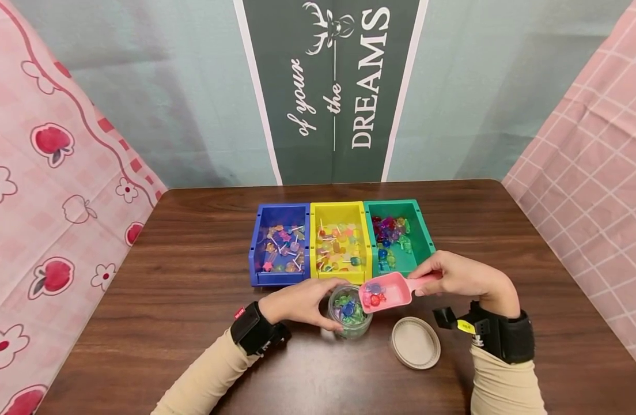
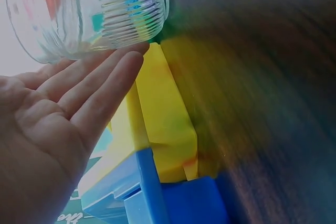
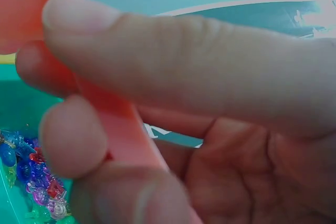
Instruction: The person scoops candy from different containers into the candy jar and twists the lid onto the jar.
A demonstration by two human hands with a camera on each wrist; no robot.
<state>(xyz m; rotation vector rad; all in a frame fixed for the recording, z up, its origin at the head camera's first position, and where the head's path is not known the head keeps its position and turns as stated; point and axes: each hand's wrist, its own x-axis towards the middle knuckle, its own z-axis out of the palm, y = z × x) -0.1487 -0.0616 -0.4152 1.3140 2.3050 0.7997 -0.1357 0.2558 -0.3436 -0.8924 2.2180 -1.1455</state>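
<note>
Pink scoop (image 1: pixel 394 293) with its load over the clear jar's (image 1: pixel 355 331) rim

On my screen, the right hand (image 1: pixel 465 279) pinches the scoop by its handle, between thumb and fingers. The left hand (image 1: pixel 303 302) grasps the jar's side, thumb and fingers around it. The scoop seems to me light and rather stiff; I would hold it near the bowl, so that it does not twist. The jar looks smooth, perhaps slippery, and breakable if it is glass, which I cannot tell; its ribbed wall should give the better hold.

Red and purplish pieces (image 1: pixel 375 298) lie toward the scoop's tip. The jar contains green and blue ones. The blue bin (image 1: pixel 280 279) and yellow bin (image 1: pixel 341 278) hold small shapes with white sticks; the green bin (image 1: pixel 421 230), purple, red, blue and green pieces.
</note>
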